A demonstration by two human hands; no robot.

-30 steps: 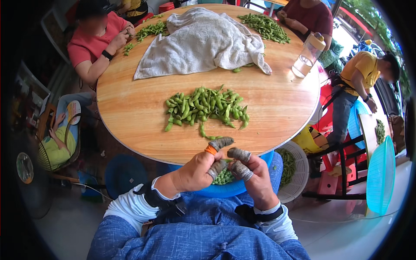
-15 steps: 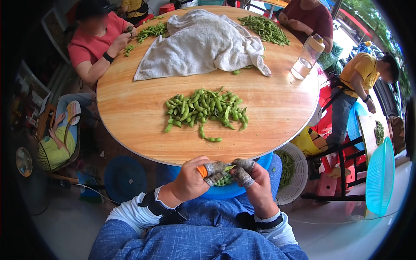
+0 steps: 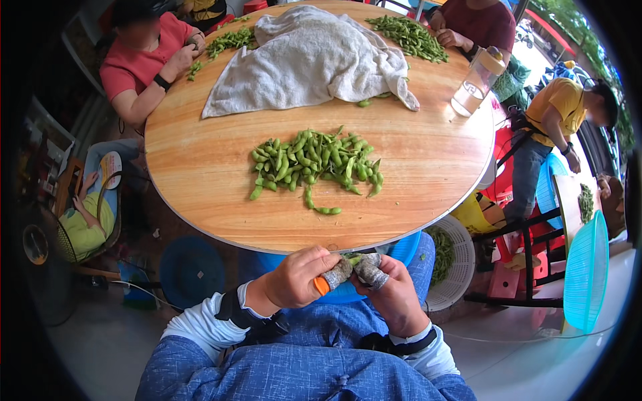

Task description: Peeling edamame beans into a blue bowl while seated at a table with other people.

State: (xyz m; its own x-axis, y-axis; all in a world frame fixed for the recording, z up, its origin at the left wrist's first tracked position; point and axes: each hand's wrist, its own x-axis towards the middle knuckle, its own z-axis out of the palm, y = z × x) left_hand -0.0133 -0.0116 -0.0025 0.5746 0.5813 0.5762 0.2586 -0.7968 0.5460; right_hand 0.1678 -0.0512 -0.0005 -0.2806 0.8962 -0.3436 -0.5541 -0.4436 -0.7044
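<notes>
Above a blue basin (image 3: 406, 248) at my lap, my left hand (image 3: 297, 281) and my right hand (image 3: 396, 297) meet, fingers pinched together. A green soybean pod (image 3: 353, 258) shows between the fingertips, gripped from both sides and partly hidden by them. Grey wraps cover the thumb and finger tips on both hands, and an orange band circles a left digit. Just beyond, on the round wooden table (image 3: 221, 174), lies a loose heap of green soybean pods (image 3: 314, 160).
A whitish towel (image 3: 301, 67) covers a mound mid-table, with a clear bottle (image 3: 476, 83) to its right. More pods (image 3: 408, 37) lie at the far edge. A white perforated basket (image 3: 461, 267) stands right of my knee, a dark blue tub (image 3: 192, 274) at left. Co-workers sit around.
My hands have drawn closer together, and the fingers now close over more of the pod. The beans seen in the basin are now covered by my hands. The view has shifted slightly.
</notes>
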